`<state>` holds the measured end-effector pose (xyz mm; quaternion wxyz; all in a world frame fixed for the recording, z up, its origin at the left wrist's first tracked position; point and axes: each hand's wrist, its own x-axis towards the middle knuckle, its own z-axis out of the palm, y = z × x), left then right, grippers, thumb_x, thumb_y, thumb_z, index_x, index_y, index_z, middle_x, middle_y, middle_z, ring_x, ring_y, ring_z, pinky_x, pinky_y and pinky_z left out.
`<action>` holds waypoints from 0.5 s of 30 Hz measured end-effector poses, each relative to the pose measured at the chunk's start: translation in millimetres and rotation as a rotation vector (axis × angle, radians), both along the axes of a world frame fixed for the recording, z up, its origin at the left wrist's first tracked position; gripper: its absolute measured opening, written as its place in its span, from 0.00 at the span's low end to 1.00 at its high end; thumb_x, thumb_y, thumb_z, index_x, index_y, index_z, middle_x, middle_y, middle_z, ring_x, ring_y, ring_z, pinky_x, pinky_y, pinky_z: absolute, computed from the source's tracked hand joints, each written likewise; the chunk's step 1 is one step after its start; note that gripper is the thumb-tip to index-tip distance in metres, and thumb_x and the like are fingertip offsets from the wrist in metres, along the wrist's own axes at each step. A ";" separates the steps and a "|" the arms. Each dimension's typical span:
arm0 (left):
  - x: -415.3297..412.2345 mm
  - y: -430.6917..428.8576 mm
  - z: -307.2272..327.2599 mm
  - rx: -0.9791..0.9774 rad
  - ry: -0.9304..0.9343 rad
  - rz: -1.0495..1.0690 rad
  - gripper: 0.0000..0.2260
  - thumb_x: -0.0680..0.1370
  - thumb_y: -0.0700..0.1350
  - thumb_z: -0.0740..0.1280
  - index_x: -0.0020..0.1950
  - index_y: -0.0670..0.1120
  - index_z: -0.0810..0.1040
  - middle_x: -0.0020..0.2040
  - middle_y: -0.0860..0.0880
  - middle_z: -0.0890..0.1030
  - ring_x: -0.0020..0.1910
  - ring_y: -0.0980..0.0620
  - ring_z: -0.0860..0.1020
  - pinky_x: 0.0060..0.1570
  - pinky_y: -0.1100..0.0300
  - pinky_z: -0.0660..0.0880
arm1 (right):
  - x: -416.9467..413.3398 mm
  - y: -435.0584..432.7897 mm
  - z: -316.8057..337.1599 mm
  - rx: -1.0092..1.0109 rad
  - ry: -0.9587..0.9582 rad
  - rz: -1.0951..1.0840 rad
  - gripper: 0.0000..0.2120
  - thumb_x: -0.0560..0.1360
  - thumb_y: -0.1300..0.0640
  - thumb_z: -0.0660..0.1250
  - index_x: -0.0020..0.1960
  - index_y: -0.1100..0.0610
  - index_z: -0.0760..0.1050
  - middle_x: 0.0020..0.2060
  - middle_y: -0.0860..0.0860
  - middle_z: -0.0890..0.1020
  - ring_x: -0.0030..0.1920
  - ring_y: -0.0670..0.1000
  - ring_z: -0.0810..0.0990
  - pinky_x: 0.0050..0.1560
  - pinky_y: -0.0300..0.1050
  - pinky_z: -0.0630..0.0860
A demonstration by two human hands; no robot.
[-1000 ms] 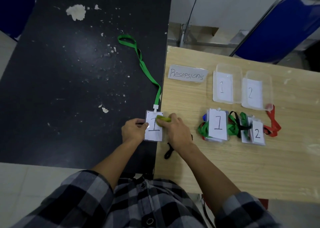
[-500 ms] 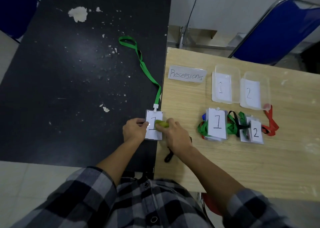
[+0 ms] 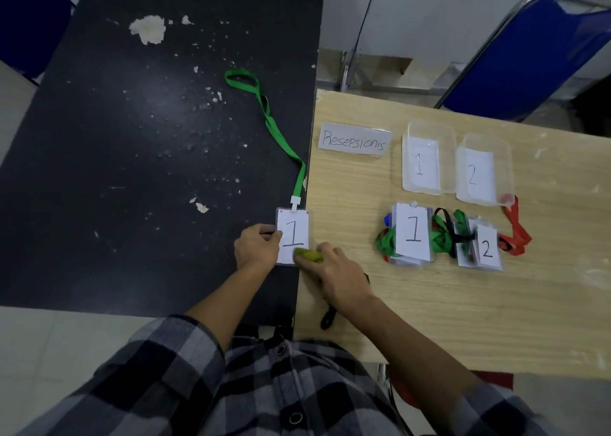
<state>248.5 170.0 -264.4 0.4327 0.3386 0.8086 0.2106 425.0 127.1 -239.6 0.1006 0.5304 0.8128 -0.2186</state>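
Black tabletop (image 3: 148,171): left hand (image 3: 256,248) holds badge (image 3: 292,227), right hand (image 3: 340,270) grips cloth (image 3: 307,255).

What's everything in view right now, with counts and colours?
badge holder: one, clear with white card "1", right edge of black table
lanyard: one, green, clipped to badge holder, trailing across black table
cloth: one, yellow-green, on badge holder's lower corner
black table: one, chipped, left
wooden table: one, light, right
sign: one, white, "Resepsionis", wooden table
tubs: two, clear, labelled 1 and 2, beyond the piles
badge piles: two, cards 1 and 2, with green, black, red straps
chair: one, blue, top right
left hand: holds badge holder's left edge
right hand: grips cloth
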 end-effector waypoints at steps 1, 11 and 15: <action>0.1 0.2 0.7 -0.002 -0.003 0.006 0.08 0.77 0.48 0.72 0.55 0.49 0.83 0.48 0.51 0.83 0.47 0.53 0.80 0.43 0.62 0.73 | 6.2 3.2 -0.4 0.014 -0.015 -0.008 0.27 0.79 0.60 0.62 0.74 0.41 0.62 0.61 0.55 0.68 0.55 0.56 0.71 0.42 0.50 0.75; -4.7 3.6 -0.7 -0.036 -0.048 0.002 0.06 0.76 0.50 0.72 0.52 0.53 0.83 0.46 0.54 0.83 0.46 0.53 0.81 0.45 0.59 0.78 | -18.7 -5.8 -1.9 0.012 -0.017 -0.010 0.25 0.80 0.59 0.59 0.75 0.44 0.61 0.61 0.56 0.69 0.54 0.58 0.72 0.40 0.51 0.71; -9.1 4.7 -3.8 -0.070 -0.150 0.052 0.04 0.74 0.51 0.74 0.44 0.57 0.80 0.45 0.54 0.85 0.44 0.52 0.84 0.49 0.50 0.82 | -27.8 11.0 0.2 0.002 -0.027 -0.188 0.29 0.78 0.63 0.61 0.76 0.44 0.60 0.61 0.56 0.66 0.56 0.58 0.71 0.41 0.50 0.72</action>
